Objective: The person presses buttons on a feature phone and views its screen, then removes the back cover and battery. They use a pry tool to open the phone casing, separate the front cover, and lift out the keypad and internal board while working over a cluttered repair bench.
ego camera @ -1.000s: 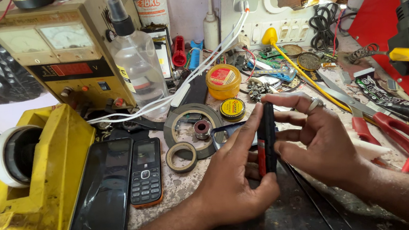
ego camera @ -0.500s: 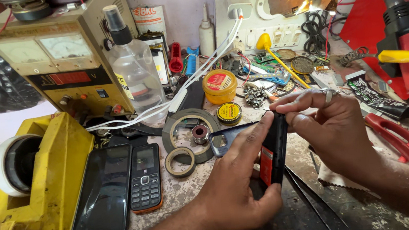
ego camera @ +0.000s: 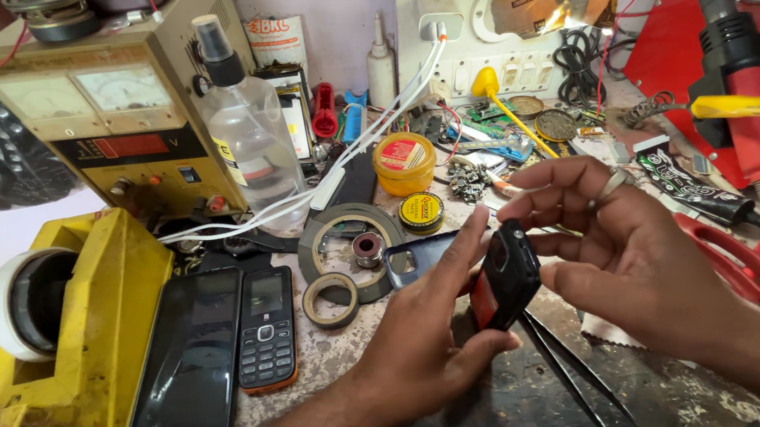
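Left hand (ego camera: 430, 348) gripping small black phone (ego camera: 507, 275) edge-on, long axis tilting up-right; right hand (ego camera: 631, 259) half-curled, holding nothing, closing in beside its top

A black and red small phone (ego camera: 505, 278) is showing beside a yellow tape dispenser (ego camera: 79, 363), red scissors (ego camera: 735, 255), a black keypad phone (ego camera: 266, 328) and a clear spray bottle (ego camera: 247, 133) wearing a black cap.
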Demonstrator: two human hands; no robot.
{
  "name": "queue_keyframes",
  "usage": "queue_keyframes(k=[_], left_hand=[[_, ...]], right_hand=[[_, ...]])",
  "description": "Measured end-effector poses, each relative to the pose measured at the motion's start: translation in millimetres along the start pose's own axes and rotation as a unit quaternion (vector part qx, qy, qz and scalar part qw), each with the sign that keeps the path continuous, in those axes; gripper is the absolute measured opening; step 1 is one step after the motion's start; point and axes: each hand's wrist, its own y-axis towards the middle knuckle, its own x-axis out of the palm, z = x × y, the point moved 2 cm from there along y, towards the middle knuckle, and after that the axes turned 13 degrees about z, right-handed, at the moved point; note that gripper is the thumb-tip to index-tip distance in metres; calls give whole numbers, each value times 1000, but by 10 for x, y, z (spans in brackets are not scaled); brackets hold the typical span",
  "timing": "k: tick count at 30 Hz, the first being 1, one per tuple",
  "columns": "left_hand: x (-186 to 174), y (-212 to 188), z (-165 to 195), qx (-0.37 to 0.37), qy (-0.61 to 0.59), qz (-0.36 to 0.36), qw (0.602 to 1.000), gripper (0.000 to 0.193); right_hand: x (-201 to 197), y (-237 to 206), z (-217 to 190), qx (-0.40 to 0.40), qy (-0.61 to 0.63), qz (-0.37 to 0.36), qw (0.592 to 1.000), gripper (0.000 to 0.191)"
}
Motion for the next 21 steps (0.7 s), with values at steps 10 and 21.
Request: queue_keyframes(k=[10, 21], left_hand=[[-35, 19, 17, 68, 82, 9, 994, 95], [-182, 226, -124, -229, -370, 159, 886, 116]], right_hand=[[-65, 62, 120, -27, -34, 83, 996, 37], [107, 76, 262, 93, -30, 67, 993, 52]])
